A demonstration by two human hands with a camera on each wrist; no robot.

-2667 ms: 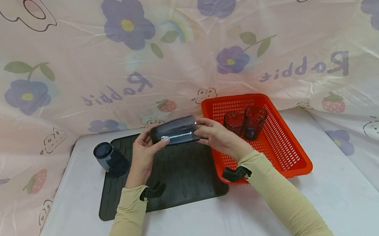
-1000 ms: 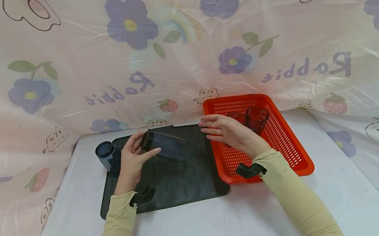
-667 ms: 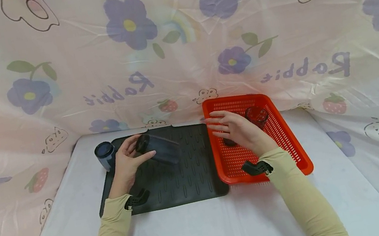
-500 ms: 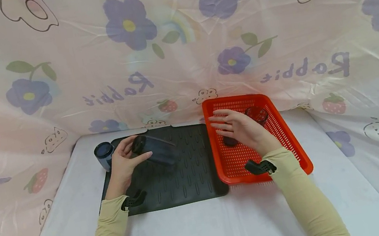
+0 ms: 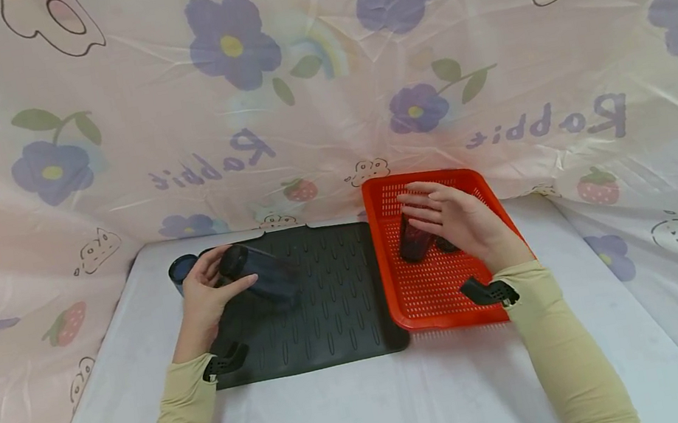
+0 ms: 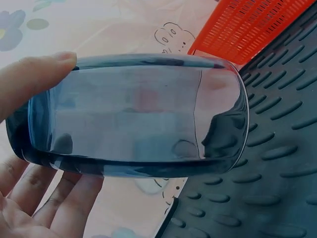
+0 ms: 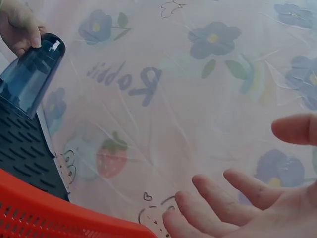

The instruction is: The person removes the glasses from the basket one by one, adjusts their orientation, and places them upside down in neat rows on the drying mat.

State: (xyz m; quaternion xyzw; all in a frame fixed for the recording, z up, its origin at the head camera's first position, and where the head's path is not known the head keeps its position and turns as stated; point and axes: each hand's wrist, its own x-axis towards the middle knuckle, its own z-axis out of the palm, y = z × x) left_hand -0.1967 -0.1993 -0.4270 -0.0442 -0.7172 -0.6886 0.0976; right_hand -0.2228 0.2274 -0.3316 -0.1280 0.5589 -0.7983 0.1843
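My left hand (image 5: 202,302) pinches a blue-tinted drinking glass (image 5: 263,273) near its thick base, thumb on one side and fingers on the other. The glass (image 6: 133,114) is tilted over the black ridged mat (image 5: 330,318), its mouth pointing right and down. A second blue glass (image 5: 182,267) stands at the mat's left edge, partly hidden behind my left hand. Above the red basket (image 5: 426,309) my right hand (image 5: 458,221) is spread and holds nothing. Beneath it lie dark glasses (image 5: 411,243) in the basket, partly covered by my fingers.
The mat and basket sit side by side on a white-covered table (image 5: 347,420). A patterned curtain (image 5: 309,112) rises close behind them and along both sides.
Both hands held the glass earlier; the right hand has let go and moved right over the basket. My left hand has carried the glass leftward and tilted it mouth down.
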